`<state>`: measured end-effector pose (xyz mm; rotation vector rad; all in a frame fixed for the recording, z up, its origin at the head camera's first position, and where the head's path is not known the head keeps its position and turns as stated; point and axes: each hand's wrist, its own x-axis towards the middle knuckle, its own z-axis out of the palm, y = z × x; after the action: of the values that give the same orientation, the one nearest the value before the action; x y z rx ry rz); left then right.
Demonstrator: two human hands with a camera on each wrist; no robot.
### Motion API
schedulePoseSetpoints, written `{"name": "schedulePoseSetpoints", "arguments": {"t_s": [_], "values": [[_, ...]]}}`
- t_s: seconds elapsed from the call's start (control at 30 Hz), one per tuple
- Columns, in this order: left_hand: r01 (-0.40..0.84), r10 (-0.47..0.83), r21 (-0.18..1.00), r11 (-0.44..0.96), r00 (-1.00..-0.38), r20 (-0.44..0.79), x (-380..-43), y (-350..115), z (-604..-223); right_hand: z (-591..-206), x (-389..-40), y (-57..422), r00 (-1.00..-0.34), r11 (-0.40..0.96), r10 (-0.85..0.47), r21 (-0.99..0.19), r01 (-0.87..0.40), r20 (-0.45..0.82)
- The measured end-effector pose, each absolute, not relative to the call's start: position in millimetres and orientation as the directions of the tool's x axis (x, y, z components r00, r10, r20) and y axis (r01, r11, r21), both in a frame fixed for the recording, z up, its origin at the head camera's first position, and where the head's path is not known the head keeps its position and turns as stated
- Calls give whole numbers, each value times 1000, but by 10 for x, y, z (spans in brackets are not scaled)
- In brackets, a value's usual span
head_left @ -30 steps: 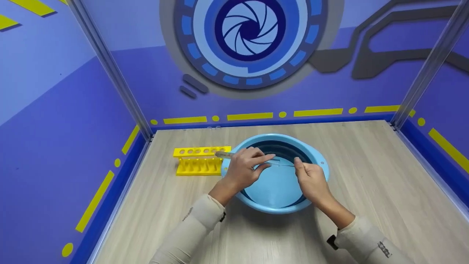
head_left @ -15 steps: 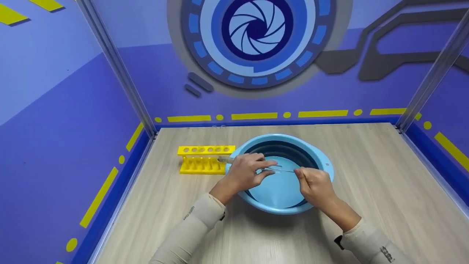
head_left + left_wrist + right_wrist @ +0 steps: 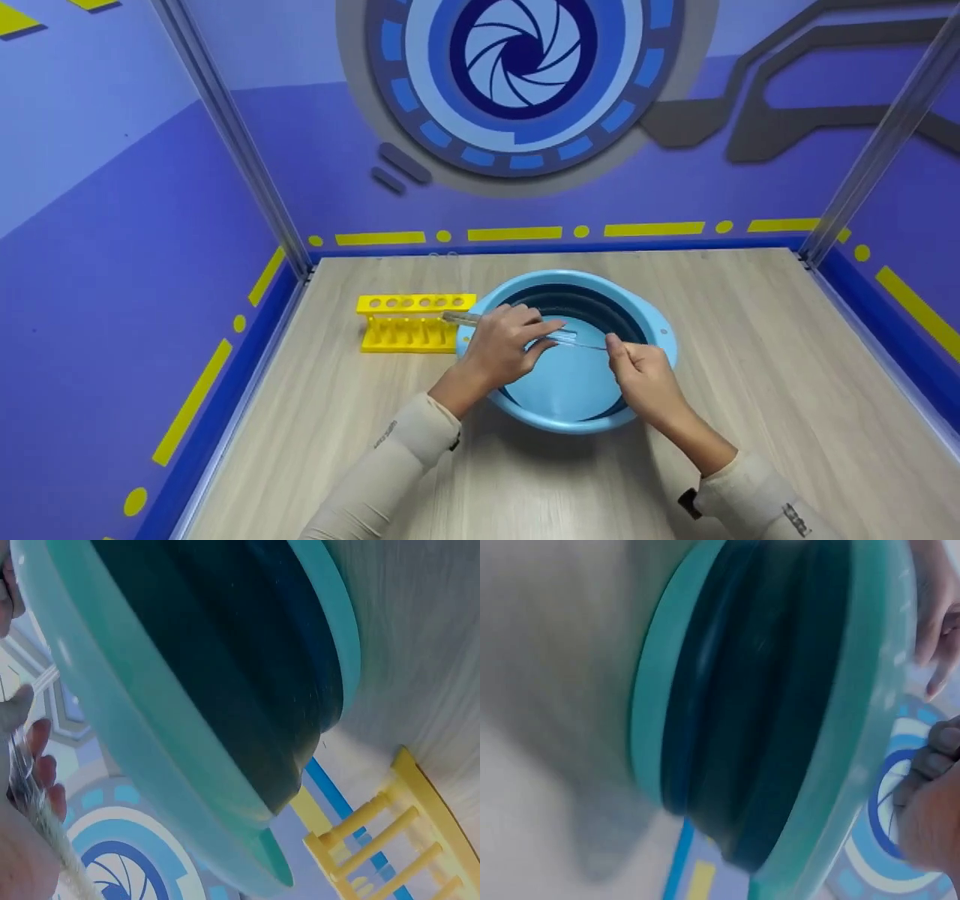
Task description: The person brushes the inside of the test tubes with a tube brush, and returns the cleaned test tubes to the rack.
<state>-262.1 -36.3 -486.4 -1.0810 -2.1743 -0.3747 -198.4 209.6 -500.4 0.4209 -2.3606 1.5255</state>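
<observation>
Right hand [image 3: 646, 371] sits a touch lower over the blue collapsible basin [image 3: 570, 429] than a second ago; left hand [image 3: 501, 345] has barely budged. Left's wrapped round the test tube [image 3: 568, 337] above it, right's pinching the brush wire [image 3: 592, 346]. I'd keep wire and tube lined up, short strokes.

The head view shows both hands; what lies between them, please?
In the head view: the end of a clear tube and a thin wire, over the basin.
</observation>
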Motion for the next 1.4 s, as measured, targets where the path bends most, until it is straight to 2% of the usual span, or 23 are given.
{"name": "schedulePoseSetpoints", "arguments": {"t_s": [0.07,0.13,0.3,0.47,0.53,0.6,0.73,0.83,0.9,0.97,1.03,1.13,1.2,1.27,1.33,1.4], "values": [[768,576,-48,638,-435,692,-2609,-332,-4884,-4921,-1941,2060,-987,321,-23,-934,-158,159],[752,573,-59,656,-446,688,-2601,-295,-4911,-4852,-1930,2055,-1000,271,-4,-963,-14,13],[736,560,-66,674,-450,696,-2595,-264,-4991,-4761,-1960,2076,-987,239,-42,-960,142,-156],[741,565,-109,663,-400,722,-2623,-276,-5042,-4730,-1999,2101,-945,152,-116,-945,289,-307],[748,566,-109,655,-390,726,-2637,-286,-5057,-4736,-2002,2095,-948,157,-116,-948,276,-296],[749,565,-102,655,-396,724,-2645,-303,-5069,-4759,-1998,2079,-966,202,-108,-957,210,-235],[750,576,-102,654,-406,709,-2643,-343,-5057,-4845,-1989,2052,-996,340,-88,-940,-36,7],[758,611,-130,640,-399,683,-2638,-368,-5021,-4922,-1992,2058,-972,416,-87,-879,-235,218],[768,631,-132,627,-401,663,-2639,-381,-4992,-4977,-2000,2073,-928,461,-101,-809,-364,360],[779,640,-114,617,-412,648,-2644,-393,-4968,-5042,-2022,2096,-848,500,-134,-704,-504,512],[789,644,-88,608,-425,636,-2645,-404,-4946,-5106,-2056,2121,-732,515,-179,-571,-639,658],[799,650,-58,598,-442,618,-2641,-422,-4913,-5179,-2129,2157,-508,529,-240,-327,-783,827],[809,661,-44,586,-446,603,-2634,-436,-4887,-5202,-2175,2171,-374,538,-270,-183,-823,888],[820,675,-25,571,-452,584,-2628,-453,-4861,-5209,-2209,2184,-270,554,-296,-66,-830,916],[833,688,10,553,-464,558,-2624,-473,-4838,-5206,-2229,2196,-202,562,-323,15,-827,925],[842,704,40,538,-475,527,-2617,-495,-4815,-5195,-2230,2208,-165,561,-346,63,-825,924]]}}
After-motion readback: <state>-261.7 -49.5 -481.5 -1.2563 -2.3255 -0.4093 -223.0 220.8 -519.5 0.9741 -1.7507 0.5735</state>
